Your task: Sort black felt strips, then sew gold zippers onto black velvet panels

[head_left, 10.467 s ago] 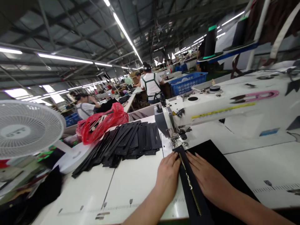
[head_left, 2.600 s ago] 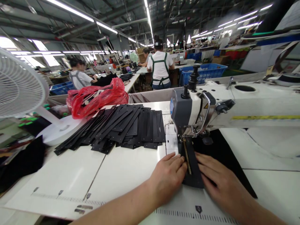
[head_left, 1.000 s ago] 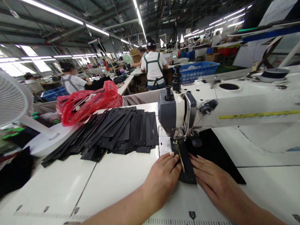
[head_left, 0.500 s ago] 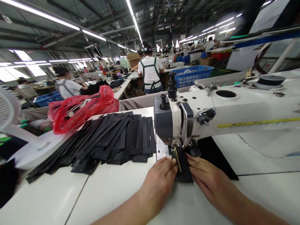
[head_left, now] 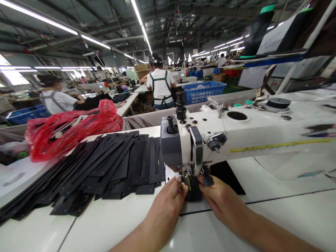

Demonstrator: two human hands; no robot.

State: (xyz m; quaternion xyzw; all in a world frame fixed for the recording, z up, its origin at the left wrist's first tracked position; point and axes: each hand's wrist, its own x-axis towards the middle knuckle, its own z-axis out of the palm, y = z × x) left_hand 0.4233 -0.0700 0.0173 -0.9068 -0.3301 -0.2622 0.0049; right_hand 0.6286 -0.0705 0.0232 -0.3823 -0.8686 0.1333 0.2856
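A black panel (head_left: pixel 194 196) with a gold-toothed zipper (head_left: pixel 188 183) set in it lies flat under the needle end of a white sewing machine (head_left: pixel 173 145). The fingers of my left hand (head_left: pixel 169 201) are curled and press the panel's left edge, close beside the zipper. On the other side, my right hand (head_left: pixel 223 197) bears on the right edge, its fingertips partly hidden by a dark round part of the machine. The panel's far end is out of sight beneath the presser foot. Further black material (head_left: pixel 232 179) stretches out behind my right hand.
Many black slotted strips (head_left: pixel 110 171) are spread in an overlapping pile on the white table (head_left: pixel 115 227) to the left. Behind them lies a red plastic bag (head_left: pixel 76 127). A blue crate (head_left: pixel 203 92) stands beyond the machine, and co-workers sit ahead.
The zipper panel has gone further under the presser foot, and less of it shows on the near side. Both hands have moved forward with it. My view has also shifted slightly right.
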